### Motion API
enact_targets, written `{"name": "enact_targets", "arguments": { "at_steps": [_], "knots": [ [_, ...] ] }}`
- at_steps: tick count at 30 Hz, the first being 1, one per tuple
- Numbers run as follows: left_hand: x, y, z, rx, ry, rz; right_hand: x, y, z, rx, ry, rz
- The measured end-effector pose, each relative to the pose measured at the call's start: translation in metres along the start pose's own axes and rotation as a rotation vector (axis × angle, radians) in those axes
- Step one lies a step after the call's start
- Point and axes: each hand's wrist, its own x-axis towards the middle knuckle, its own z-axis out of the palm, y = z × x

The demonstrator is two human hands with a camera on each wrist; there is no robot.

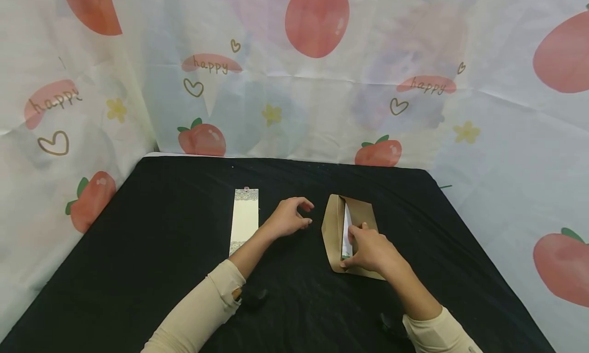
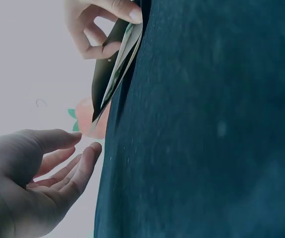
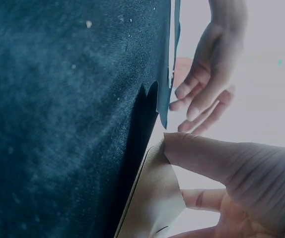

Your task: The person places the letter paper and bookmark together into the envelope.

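Note:
A brown paper envelope (image 1: 327, 230) lies on the black cloth, its pointed flap folded out to the left. White paper (image 1: 347, 230) with a green-patterned end shows in its gaping mouth. My right hand (image 1: 370, 248) grips the envelope at the mouth, thumb at the near corner and a fingertip beside the white paper. In the left wrist view, the mouth bows apart between that hand's thumb and finger. My left hand (image 1: 287, 217) hovers left of the envelope, fingers loosely curved and thumb apart from them, holding nothing.
A long cream card (image 1: 245, 215) with lacy patterned ends and a small pink piece (image 1: 246, 189) at its top lies left of the left hand, partly behind the forearm. Black cloth (image 1: 152, 230) covers the table. A fruit-printed curtain (image 1: 294, 107) hangs around the back and sides.

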Motion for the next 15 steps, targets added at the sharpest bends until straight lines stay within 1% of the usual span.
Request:
{"name": "enact_targets", "arguments": {
  "at_steps": [9, 15],
  "knots": [
    [-0.006, -0.003, -0.015, 0.014, -0.004, -0.009, -0.001, 0.001, 0.000, 0.007, 0.002, -0.002],
    [-0.014, -0.009, -0.026, 0.022, -0.004, -0.029, -0.001, 0.000, 0.000, 0.004, 0.004, -0.010]
  ]
}}
